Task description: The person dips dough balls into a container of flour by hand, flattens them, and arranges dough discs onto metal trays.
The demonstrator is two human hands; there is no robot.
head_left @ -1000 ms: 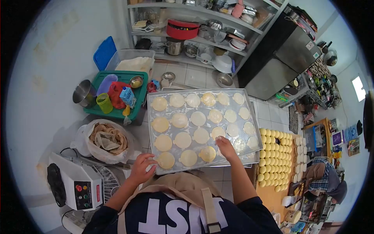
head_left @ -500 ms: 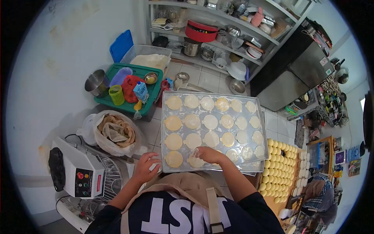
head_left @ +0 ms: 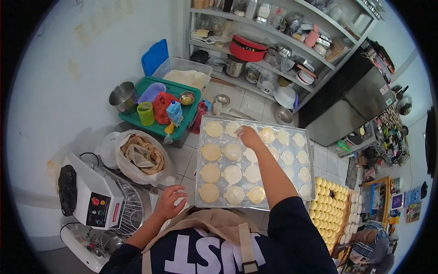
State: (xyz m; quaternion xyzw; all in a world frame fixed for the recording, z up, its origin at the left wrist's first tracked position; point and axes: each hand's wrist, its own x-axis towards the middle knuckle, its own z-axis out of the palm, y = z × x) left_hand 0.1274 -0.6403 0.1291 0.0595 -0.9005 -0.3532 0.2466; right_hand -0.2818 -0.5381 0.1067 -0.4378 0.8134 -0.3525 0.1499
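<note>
A large metal tray (head_left: 221, 160) in front of me bears rows of flat, round, pale yellow dough discs (head_left: 211, 151), several dusted with flour. My right hand (head_left: 248, 136) is over the far row of discs, its fingers bunched together downward; what they hold, if anything, is too small to make out. My forearm hides some discs in the middle of the tray. Near the tray's left front corner, my left hand (head_left: 170, 201) hangs with its fingers apart and nothing in it, not touching the tray.
Left are a bag-lined container (head_left: 142, 155), a mixer (head_left: 93, 192) and a green lid (head_left: 145, 124) bearing a carton and bowls. Shelves (head_left: 273, 32) and a fridge (head_left: 346, 96) stand behind. Right, a table holds many dough balls (head_left: 326, 201); a person (head_left: 372, 242) is beyond.
My right hand has gone from the right of the tray to its near row, then to the far row. The view has shifted, so the scene sits farther right.
</note>
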